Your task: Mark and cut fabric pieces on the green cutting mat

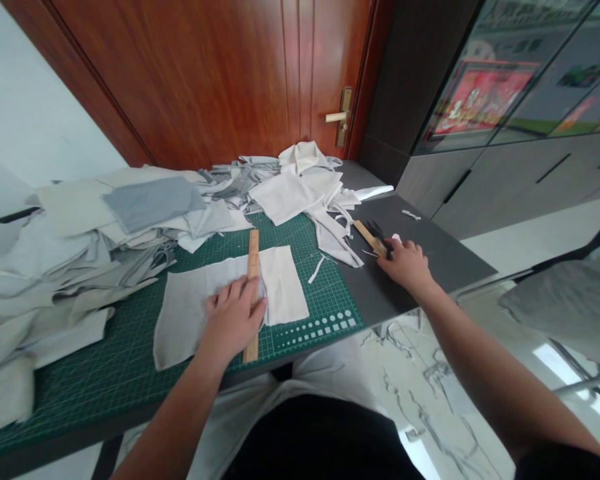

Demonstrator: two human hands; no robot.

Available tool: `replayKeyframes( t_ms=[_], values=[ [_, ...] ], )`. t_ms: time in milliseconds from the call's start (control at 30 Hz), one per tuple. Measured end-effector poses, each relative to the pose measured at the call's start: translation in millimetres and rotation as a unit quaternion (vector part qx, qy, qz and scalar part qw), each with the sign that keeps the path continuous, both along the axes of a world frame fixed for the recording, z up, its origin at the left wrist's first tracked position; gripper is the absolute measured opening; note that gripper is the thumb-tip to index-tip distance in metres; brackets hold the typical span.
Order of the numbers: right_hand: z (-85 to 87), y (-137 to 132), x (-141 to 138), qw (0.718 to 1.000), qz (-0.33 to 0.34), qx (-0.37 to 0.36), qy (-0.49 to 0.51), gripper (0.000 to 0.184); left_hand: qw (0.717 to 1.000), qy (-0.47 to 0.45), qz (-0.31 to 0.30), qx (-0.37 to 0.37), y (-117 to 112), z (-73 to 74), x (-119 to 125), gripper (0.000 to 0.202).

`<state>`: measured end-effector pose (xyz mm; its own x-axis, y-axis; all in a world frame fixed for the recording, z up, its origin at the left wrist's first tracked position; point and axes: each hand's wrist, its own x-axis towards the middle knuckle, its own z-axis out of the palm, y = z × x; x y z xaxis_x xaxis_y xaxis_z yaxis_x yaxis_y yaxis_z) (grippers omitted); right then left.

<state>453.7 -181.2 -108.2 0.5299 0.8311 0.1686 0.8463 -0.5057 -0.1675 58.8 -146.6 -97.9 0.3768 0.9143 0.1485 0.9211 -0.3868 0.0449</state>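
My left hand lies on a wooden ruler, fingers spread and pressing it down. Under the ruler are a light grey cloth piece and, to its right, a cream cloth piece. Both lie on a green cutting mat. Farther right, my right hand is closed at a dark tool, whose kind I cannot make out. Another wooden strip, like a ruler, lies beside these fingers. A thin white cloth scrap rests on the mat between the hands.
Layered grey and cream cloth covers the mat's left side. More white cloth is heaped at the back, by a wooden door. A small scrap lies on the dark tabletop. Cut strips litter the floor.
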Motion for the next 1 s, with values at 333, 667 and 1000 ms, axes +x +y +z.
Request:
replayKeyframes(
  t_ms=[333, 667, 1000],
  values=[
    [17.8, 18, -1, 0.999, 0.023, 0.01, 0.019, 0.046, 1.0, 0.001, 0.004, 0.003, 0, 0.2, 0, 0.047],
    [16.8, 68, -58, 0.978, 0.204, -0.005, 0.048, 0.031, 1.0, 0.006, 0.005, -0.008, 1, 2.9, 2, 0.048],
    [8.5, 79, 18, 0.998, 0.037, 0.051, -0.009, 0.07, 1.0, 0.01, 0.008, 0.0, 2, -0.5, 1, 0.047]
  ],
)
